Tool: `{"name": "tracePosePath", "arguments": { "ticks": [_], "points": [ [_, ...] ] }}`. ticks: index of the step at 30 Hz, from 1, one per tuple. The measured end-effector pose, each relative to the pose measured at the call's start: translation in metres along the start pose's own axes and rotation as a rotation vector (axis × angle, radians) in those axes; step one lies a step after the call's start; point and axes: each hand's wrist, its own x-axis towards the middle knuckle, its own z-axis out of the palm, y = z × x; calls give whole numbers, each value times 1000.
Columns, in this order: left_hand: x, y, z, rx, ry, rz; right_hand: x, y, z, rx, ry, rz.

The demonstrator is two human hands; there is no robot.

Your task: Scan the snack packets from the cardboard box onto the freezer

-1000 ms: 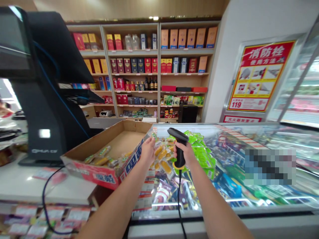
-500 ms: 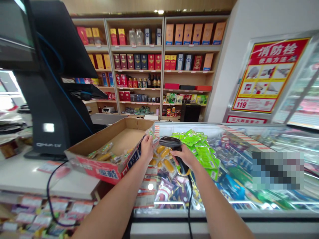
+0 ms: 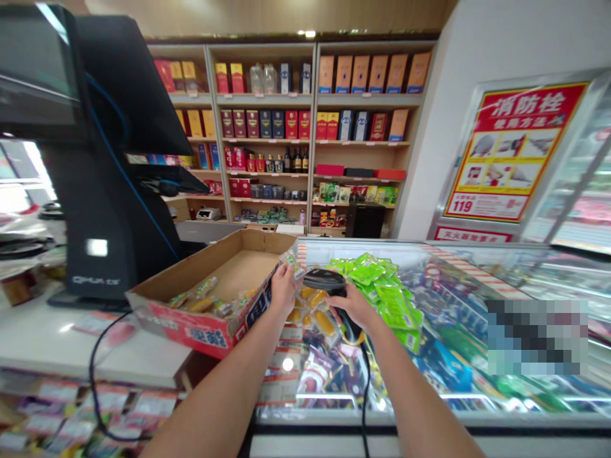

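Note:
My left hand point(image 3: 283, 291) is closed on a small clear snack packet point(image 3: 292, 262), held up at the right corner of an open cardboard box point(image 3: 224, 273). My right hand point(image 3: 352, 306) grips a black barcode scanner point(image 3: 325, 280) by its handle, its head tipped left toward the packet, its cable point(image 3: 363, 394) hanging down. Both hands hover over the glass lid of a chest freezer point(image 3: 458, 280), on which yellow packets point(image 3: 317, 312) and green packets point(image 3: 382, 286) lie.
A black checkout terminal point(image 3: 100, 165) stands on the white counter point(image 3: 57, 343) at left, beside the box holding several snack packets. Shelves of boxed goods and bottles point(image 3: 296, 127) fill the back wall. A red and yellow poster point(image 3: 510, 152) hangs at right.
The scanner went from upright to tipped over, head pointing left at the packet. My right hand dropped slightly and moved closer to my left hand, which stayed at the box corner.

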Motion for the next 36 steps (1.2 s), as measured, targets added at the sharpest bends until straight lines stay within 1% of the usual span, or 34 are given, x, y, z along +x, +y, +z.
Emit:
{"name": "tracePosePath", "arguments": {
  "ticks": [3,5,9,12,14,16,19,23,25,28,30,32,34,35,36],
  "points": [
    [0,-1,0,2,4,7,0,1,0,51,36,33],
    [0,-2,-1,15,16,13,2,1,-1,92,107,41],
    [0,-2,-4,79,50,28,6,0,-8,268,364,-17],
    [2,-4,-6,153,73,89,8,-2,-17,441,535,-93],
    [3,-6,-7,209,55,149,8,-4,-22,506,623,-126],
    [4,-9,-7,283,13,187,9,-5,-25,536,682,-145],
    [1,-14,-4,483,-34,244,8,-6,-24,549,685,-148],
    [-3,-16,-3,807,-128,408,8,-7,-20,551,678,-168],
    [-5,-16,-4,884,-172,486,8,-7,-19,554,684,-176],
    [-12,-11,-3,948,-198,583,8,-6,-20,555,674,-193],
    [-22,1,3,1013,-215,653,8,-5,-22,567,677,-202],
    [-37,26,12,1115,-237,714,9,-4,-24,587,695,-203],
    [-50,66,21,1242,-286,720,10,-3,-25,604,715,-203],
    [-53,90,24,1304,-333,690,10,-3,-25,608,720,-206],
    [-52,115,25,1373,-367,630,10,-3,-25,609,722,-207]
  ]
}}
